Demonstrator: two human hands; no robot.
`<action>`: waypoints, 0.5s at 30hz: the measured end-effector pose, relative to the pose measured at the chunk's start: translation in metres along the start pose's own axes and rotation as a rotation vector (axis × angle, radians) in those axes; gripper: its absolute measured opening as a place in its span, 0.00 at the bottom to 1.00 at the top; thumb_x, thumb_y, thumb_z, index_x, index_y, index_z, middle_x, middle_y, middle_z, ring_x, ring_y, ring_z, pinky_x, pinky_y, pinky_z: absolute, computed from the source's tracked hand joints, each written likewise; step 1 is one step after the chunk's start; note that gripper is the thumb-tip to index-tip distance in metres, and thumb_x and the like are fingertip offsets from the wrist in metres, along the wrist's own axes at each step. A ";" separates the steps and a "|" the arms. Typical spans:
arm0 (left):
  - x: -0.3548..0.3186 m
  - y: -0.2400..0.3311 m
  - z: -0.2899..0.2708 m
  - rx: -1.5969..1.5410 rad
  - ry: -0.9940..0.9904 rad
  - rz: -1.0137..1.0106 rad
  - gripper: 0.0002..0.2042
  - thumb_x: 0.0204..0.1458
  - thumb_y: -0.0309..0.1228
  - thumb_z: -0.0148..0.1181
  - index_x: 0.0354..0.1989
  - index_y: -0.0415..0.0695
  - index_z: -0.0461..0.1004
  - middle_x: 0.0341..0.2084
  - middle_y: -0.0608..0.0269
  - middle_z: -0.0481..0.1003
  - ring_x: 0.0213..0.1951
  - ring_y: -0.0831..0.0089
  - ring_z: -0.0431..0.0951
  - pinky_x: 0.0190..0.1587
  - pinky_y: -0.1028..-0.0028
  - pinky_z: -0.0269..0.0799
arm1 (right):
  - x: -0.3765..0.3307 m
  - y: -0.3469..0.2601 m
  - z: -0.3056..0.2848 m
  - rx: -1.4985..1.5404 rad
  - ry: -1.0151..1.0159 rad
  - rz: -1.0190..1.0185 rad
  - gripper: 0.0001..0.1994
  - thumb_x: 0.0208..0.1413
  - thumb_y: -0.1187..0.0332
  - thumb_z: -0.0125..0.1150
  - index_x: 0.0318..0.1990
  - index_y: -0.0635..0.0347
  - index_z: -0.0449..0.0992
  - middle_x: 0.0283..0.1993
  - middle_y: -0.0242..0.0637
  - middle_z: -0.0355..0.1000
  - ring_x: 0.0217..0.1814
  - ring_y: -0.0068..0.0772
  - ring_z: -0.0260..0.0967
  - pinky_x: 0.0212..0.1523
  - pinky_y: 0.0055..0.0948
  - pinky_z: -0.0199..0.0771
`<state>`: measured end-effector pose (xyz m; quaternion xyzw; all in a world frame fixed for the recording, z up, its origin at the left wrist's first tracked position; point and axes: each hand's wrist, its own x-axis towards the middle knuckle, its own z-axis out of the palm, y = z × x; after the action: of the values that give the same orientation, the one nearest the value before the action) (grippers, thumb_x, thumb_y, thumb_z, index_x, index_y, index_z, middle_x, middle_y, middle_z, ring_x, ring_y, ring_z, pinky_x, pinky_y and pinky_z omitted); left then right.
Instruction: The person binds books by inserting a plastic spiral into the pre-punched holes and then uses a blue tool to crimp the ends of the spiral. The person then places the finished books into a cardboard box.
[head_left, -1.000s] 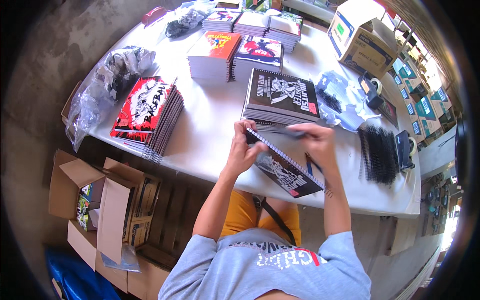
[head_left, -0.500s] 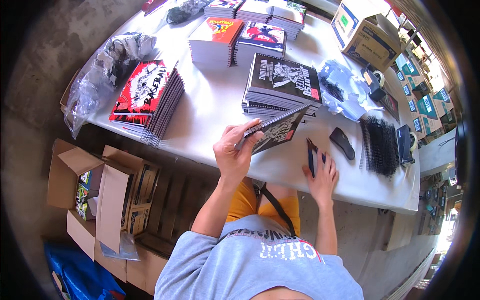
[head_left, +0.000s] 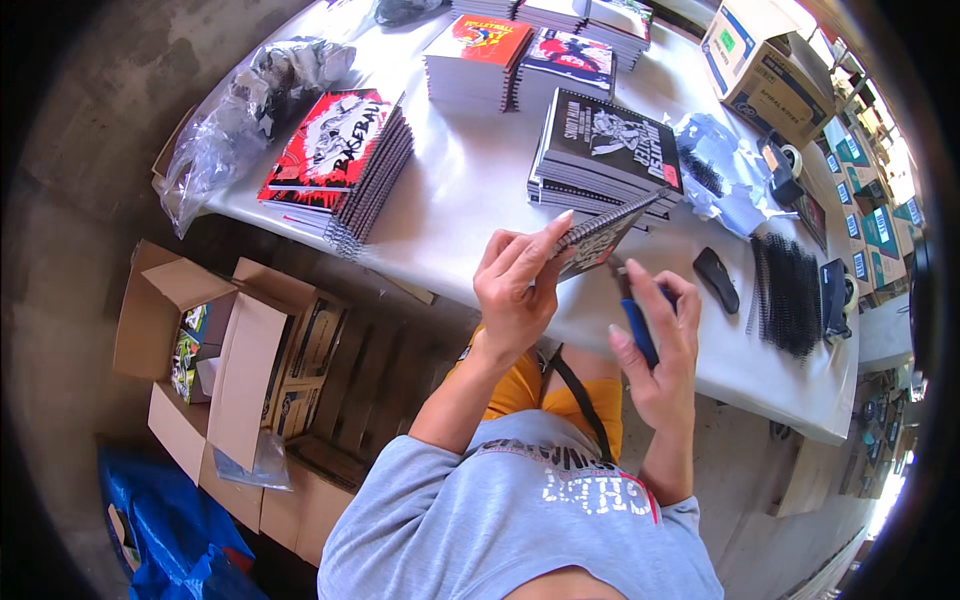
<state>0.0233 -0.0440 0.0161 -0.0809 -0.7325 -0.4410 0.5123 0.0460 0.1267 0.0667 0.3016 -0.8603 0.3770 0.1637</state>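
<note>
My left hand (head_left: 520, 285) is closed around the bound edge of a black spiral notebook (head_left: 603, 245), which it holds tilted above the table's near edge. Blue-handled pliers (head_left: 638, 328) are in my right hand (head_left: 668, 365). Their jaws point up at the notebook's lower edge; whether they touch it I cannot tell. Just beyond the held notebook stands a stack of similar black spiral notebooks (head_left: 607, 145). To the right of the pliers lies a dark elongated object (head_left: 716, 280), its kind unclear. Further right is a pile of black plastic binding coils (head_left: 788, 297).
Red-covered spiral notebooks (head_left: 325, 150) are stacked at the left, beside crumpled clear plastic (head_left: 225, 135). More notebook stacks (head_left: 478, 65) stand at the back. Two tape dispensers (head_left: 837, 300) and a carton (head_left: 770, 75) are at the right. Open cardboard boxes (head_left: 245, 370) sit on the floor at left.
My right hand has taken the pliers from the table and lifted them toward the notebook. The left hand still holds the notebook. The whole view has shifted slightly.
</note>
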 end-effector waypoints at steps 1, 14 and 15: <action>0.000 0.001 -0.005 0.025 -0.002 -0.002 0.21 0.36 0.16 0.63 0.44 0.44 0.76 0.28 0.63 0.77 0.25 0.69 0.69 0.31 0.75 0.67 | 0.001 -0.004 0.001 -0.063 -0.012 -0.047 0.26 0.45 0.59 0.63 0.55 0.48 0.69 0.44 0.42 0.62 0.47 0.39 0.59 0.49 0.35 0.54; 0.000 0.006 -0.004 0.059 -0.017 0.019 0.24 0.32 0.12 0.59 0.43 0.44 0.77 0.29 0.62 0.78 0.26 0.70 0.70 0.32 0.76 0.67 | 0.004 0.001 0.006 0.103 -0.177 0.002 0.23 0.50 0.59 0.60 0.56 0.48 0.68 0.41 0.42 0.66 0.38 0.35 0.65 0.40 0.31 0.65; 0.000 0.007 -0.006 0.087 -0.026 0.050 0.23 0.33 0.11 0.58 0.42 0.42 0.77 0.29 0.61 0.78 0.27 0.70 0.70 0.33 0.76 0.68 | 0.001 0.003 0.005 0.104 -0.177 0.002 0.23 0.50 0.59 0.60 0.56 0.48 0.68 0.41 0.42 0.66 0.38 0.35 0.65 0.40 0.31 0.65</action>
<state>0.0310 -0.0443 0.0206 -0.0826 -0.7552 -0.3946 0.5169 0.0430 0.1243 0.0622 0.3408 -0.8511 0.3932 0.0707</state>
